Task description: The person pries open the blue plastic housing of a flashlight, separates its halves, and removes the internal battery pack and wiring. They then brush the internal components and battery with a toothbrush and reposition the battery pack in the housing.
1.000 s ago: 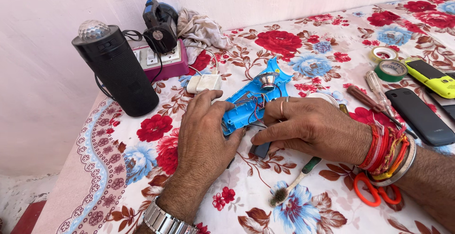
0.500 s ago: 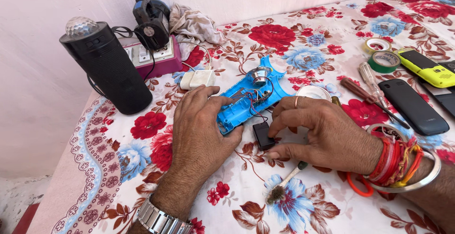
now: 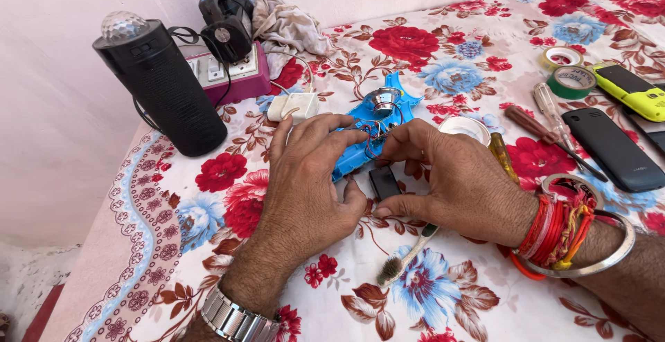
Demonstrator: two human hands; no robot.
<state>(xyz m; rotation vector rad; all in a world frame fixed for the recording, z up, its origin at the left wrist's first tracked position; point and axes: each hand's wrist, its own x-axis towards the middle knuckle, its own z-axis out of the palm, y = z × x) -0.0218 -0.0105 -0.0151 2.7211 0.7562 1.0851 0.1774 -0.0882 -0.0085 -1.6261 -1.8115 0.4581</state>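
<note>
A blue plastic gadget (image 3: 379, 117) with a small metal speaker cone and red and black wires lies on the flowered tablecloth (image 3: 429, 44). My left hand (image 3: 305, 183) grips its near end, fingers over the body. My right hand (image 3: 457, 183) pinches the wires at its middle. A small black block (image 3: 384, 181) lies on the cloth between the two hands, close to my right thumb. A silver watch is on my left wrist; red threads and a metal bangle are on my right.
A black cylinder speaker (image 3: 163, 86) and a pink power strip (image 3: 232, 72) with a plugged charger stand at the back left. A toothbrush (image 3: 409, 252) lies near me. Screwdrivers (image 3: 547, 124), tape rolls (image 3: 564, 72), a dark phone (image 3: 613, 149) and a yellow phone (image 3: 634, 91) lie at right.
Both hands have shifted on the blue gadget: my right hand has drawn back, uncovering the black block, and its fingers now pinch the wires.
</note>
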